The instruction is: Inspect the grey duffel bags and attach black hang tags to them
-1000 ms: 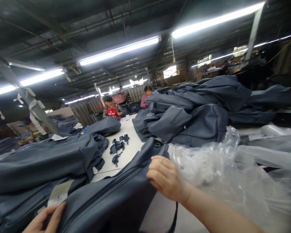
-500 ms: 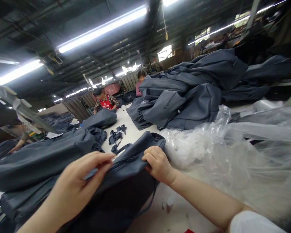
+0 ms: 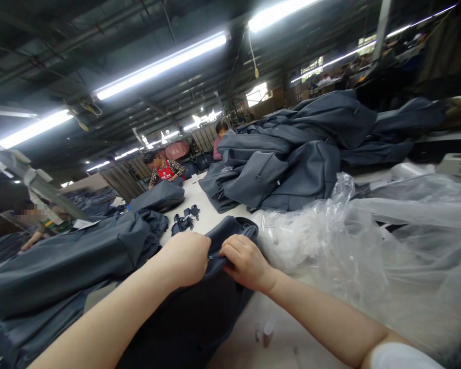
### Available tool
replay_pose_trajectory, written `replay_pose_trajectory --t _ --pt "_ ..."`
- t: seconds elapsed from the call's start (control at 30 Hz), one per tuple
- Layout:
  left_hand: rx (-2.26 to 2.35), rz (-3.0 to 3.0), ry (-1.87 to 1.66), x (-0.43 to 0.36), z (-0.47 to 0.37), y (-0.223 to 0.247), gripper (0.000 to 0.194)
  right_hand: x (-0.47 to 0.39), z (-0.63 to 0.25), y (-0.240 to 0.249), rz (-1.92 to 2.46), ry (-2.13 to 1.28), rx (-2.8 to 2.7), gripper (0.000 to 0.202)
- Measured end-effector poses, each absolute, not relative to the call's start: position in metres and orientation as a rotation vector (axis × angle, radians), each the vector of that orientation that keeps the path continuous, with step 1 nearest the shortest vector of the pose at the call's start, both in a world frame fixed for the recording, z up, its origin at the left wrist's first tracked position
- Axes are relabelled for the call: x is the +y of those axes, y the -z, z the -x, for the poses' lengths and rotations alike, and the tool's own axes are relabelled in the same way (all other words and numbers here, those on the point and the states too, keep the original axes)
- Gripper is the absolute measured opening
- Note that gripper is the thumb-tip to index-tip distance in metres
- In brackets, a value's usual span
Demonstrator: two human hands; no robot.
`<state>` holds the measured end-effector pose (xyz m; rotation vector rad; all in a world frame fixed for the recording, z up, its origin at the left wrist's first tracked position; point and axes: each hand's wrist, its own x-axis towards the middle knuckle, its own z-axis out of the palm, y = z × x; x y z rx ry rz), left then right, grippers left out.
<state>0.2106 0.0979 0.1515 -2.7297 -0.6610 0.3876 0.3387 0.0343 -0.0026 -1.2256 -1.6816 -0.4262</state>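
Observation:
A dark blue-grey bag [image 3: 192, 318] lies in front of me on the white table [image 3: 197, 197]. My right hand [image 3: 246, 262] grips the upper edge of this bag with curled fingers, the thumb underneath. Close beside it on the left, my left hand [image 3: 186, 259] is closed at the bag's top, back of the hand towards me. Its fingertips are hidden, so what they pinch cannot be made out. Just behind the hands, several small bundled dark straps [image 3: 182, 223] rest on the table.
Clear plastic bags [image 3: 315, 230] are heaped at the right. A large pile of grey-blue bags [image 3: 292, 148] stands behind, and more bags [image 3: 72, 256] lie at the left. A person in a red apron [image 3: 167, 170] is across the table, with others further off.
My left hand has moved right, towards my right hand, and its fingers have closed. My right hand still grips the bag's edge. The view has shifted slightly.

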Motion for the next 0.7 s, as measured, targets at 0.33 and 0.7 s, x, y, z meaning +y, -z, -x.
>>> replay_pose_trajectory --t 0.33,0.7 --pt "-0.793 2.648 -0.113 0.103 -0.194 -0.145 0.022 0.042 -0.333 -0.001 1.241 0.383 -1.683 0.005" --pt "-0.937 2.838 0.175 0.115 -0.168 -0.148 0.018 0.038 -0.332 -0.005 1.278 0.358 -1.706 0.013"
